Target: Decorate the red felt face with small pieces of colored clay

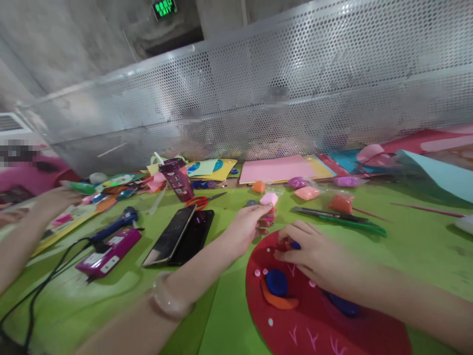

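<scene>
My left hand [248, 228] hovers at the far edge of a round red felt sheet [321, 320], its fingers pinched together around something small I cannot make out. A pink clay lump [269, 198] lies just beyond those fingertips. My right hand [308, 254] rests on the red sheet, fingers curled and pinching a small dark blue clay piece [294, 244]. On the sheet sit a blue clay disc [277, 281], an orange clay crescent [279, 301] and tiny pink dots.
Two phones [181, 235] lie left of my forearm on the green table [111, 301]. Red scissors [201, 200], a purple cup [179, 178], bagged clay lumps [306, 193], coloured paper [277, 169] and a green-handled tool [343, 219] lie beyond. Another person's arm [25, 231] reaches in at left.
</scene>
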### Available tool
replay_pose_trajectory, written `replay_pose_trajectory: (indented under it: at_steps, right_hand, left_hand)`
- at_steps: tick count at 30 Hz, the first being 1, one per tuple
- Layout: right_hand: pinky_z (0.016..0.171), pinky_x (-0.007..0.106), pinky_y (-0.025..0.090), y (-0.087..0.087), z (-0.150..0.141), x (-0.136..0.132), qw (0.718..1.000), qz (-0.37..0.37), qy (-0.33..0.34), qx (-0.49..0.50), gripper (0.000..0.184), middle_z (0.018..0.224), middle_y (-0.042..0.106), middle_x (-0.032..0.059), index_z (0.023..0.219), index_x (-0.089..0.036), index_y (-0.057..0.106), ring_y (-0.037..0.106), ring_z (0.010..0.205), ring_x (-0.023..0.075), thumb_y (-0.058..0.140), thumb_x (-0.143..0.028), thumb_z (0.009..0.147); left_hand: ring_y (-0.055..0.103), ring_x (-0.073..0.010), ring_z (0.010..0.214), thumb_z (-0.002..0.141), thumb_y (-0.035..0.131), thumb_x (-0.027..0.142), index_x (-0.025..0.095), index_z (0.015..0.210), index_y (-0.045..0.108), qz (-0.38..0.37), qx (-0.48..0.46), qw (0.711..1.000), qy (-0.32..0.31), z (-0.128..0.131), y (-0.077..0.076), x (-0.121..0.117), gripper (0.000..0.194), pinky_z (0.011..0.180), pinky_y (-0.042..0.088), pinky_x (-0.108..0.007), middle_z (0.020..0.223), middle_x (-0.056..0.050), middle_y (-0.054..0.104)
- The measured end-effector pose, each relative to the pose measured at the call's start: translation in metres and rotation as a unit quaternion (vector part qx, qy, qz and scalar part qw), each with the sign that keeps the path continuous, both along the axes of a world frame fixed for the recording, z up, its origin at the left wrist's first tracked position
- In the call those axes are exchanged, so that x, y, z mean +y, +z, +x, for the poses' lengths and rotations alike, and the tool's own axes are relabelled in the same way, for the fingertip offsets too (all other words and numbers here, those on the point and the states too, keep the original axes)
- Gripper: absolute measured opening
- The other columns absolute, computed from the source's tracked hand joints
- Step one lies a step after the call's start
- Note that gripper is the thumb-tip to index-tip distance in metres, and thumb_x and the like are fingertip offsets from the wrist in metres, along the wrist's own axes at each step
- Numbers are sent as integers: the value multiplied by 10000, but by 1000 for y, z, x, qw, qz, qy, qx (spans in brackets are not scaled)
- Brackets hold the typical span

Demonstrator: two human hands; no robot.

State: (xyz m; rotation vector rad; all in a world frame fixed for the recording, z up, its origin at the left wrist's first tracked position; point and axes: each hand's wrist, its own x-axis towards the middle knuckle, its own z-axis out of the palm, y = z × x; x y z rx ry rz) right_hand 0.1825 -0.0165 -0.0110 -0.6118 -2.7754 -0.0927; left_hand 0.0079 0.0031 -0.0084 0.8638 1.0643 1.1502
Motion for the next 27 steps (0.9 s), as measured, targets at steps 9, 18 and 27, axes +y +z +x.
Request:
replay_pose_trajectory:
  at_steps: [9, 18, 27]
  right_hand:
    - [810, 357, 447, 3, 3, -3, 1000, -10, -9, 20, 358, 967, 572, 66, 982, -251, 688, 500, 891, 208, 461, -52, 789]
    - [764, 359, 467, 3, 3, -4, 1000, -4, -12, -10, 358, 988, 584, 69, 1019, -241, 675, 510, 859, 215, 517, -64, 751]
    - [762, 347, 465, 0, 1, -6, 1000, 20, -16, -6, 290, 952, 582, 65, 969, -219, 678, 506, 868, 211, 471, -83, 819]
  left_hand:
    - [491, -70, 522, 743, 645, 243, 115, 722, 660, -7, 6, 1000, 4, 2, 3, -1, 130, 518, 353, -219, 696, -37, 628]
    - [485, -74, 531, 720, 657, 265, 125, 733, 657, -8, 19, 1000, 4, 3, 4, -3, 141, 539, 351, -222, 706, -32, 627]
    - [496, -83, 558, 716, 660, 266, 125, 709, 649, 7, 15, 1000, -2, 2, 3, -3, 141, 541, 355, -227, 710, -39, 616]
